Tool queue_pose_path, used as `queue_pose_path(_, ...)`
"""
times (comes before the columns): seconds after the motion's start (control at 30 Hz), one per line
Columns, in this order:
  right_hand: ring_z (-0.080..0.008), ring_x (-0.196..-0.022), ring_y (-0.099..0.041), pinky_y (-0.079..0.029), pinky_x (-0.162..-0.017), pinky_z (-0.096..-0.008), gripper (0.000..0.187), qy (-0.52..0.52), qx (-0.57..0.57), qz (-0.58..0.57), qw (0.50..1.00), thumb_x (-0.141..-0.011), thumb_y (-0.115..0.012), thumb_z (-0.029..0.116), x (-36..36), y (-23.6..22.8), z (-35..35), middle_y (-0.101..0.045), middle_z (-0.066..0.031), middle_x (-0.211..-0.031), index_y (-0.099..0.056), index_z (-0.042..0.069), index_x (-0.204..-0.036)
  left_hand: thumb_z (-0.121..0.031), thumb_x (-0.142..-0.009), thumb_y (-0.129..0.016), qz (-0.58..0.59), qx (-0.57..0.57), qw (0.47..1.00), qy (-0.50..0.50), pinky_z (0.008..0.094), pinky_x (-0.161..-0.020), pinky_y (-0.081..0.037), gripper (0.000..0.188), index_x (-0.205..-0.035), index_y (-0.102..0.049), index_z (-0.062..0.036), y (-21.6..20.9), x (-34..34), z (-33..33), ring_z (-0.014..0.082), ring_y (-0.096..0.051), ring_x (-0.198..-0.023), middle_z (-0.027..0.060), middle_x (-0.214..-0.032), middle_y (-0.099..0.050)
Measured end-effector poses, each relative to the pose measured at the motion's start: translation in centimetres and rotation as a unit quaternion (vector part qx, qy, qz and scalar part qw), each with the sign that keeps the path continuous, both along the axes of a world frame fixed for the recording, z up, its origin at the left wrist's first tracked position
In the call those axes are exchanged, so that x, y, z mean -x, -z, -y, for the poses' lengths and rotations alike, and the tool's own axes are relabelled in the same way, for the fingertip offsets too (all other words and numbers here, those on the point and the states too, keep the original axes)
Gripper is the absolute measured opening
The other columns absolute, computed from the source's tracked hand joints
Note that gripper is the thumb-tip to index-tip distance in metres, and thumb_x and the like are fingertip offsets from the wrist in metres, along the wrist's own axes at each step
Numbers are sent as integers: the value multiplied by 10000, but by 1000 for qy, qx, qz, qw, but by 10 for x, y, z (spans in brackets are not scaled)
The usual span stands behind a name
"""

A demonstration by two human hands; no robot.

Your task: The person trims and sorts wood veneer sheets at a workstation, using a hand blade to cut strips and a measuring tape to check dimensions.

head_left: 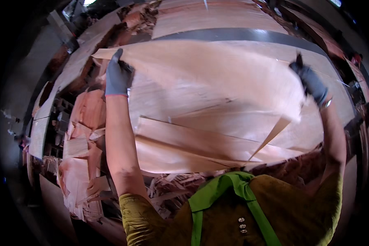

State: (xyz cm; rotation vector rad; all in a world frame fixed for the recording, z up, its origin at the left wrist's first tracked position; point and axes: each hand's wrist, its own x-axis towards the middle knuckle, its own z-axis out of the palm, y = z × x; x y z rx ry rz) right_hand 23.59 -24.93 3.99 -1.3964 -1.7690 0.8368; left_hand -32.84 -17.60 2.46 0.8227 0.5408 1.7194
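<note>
A thin, pale wood veneer sheet [217,61] is lifted and bowed between my two hands, its middle and right side blurred by motion. My left hand [118,78], in a grey glove, is closed on the sheet near its left end, thumb upward. At the right end, my right hand [313,84], gloved too, grips the sheet's edge; motion smears its fingers. Beneath the lifted sheet lies a broad stack of veneer [164,92]. Across the stack's near side rest loose veneer strips [188,137], and a narrow folded strip [272,135] slants up toward the right.
Torn veneer pieces [80,160] heap up to the left of the stack. Shredded wood scraps [172,188] lie between it and my body. Beyond the stack, a dark grey band [233,35] runs crosswise, with another pale veneer surface [217,16] behind it.
</note>
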Motion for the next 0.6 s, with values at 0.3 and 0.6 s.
queue_pose_path(0.3, -379, -716, -594, -454, -634, -422, 214, 165, -299, 503, 794, -742, -627, 212, -56, -145, -74, -618, -199, -777, -613, 32, -857, -147, -877, -573, 51, 10, 998, 39, 318, -700, -560, 185, -988, -596, -1, 20, -67, -41, 207, -644, -733, 112, -886, -666)
queue_pose_path(0.6, -268, -665, -633, -495, -676, -362, 275, 10, -75, 486, 871, -800, -673, 285, -177, 70, -244, -652, -145, -755, -648, 73, -974, -187, -887, -585, -105, 195, 971, -93, 260, -462, -367, 340, -572, -490, -102, 227, -156, 5, 118, -442, -452, 12, -494, -436)
